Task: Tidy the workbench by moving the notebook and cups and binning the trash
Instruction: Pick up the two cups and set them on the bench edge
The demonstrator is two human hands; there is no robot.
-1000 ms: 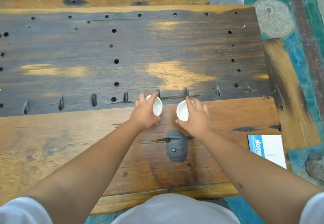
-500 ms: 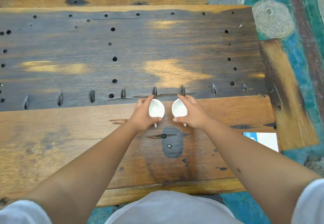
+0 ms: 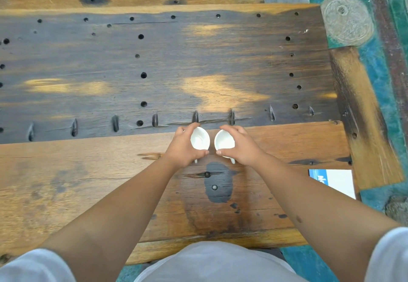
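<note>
Two small white cups sit side by side near the middle of the counter (image 3: 88, 171), on the lighter front plank just short of the seam with the darker, hole-dotted plank behind. The left cup (image 3: 200, 138) and the right cup (image 3: 224, 140) are close together but a narrow gap shows between their rims. Both look empty, and a small white handle pokes out below each one toward the person.

The left hand (image 3: 184, 147) is curled around the outer side of the left cup, thumb at the near rim and fingertips at the far rim. The right hand (image 3: 241, 146) mirrors it on the right cup. Both hands are closed on their cups; whether the cups are lifted or resting on the wood cannot be told from above.

The step in hand appears to be shifting both cups at once. To do it well, the grip should sit on the walls rather than pinch the thin rims, and the cups should be kept level and held apart so they do not knock together. Lifting them clear rather than sliding seems wiser, since the plank has cracks, a bolt head and a seam that could catch a base.

The notebook (image 3: 335, 182), white with a blue band, lies at the counter's right front edge, partly hidden behind the right forearm, well apart from the cups. No trash is visible.
</note>
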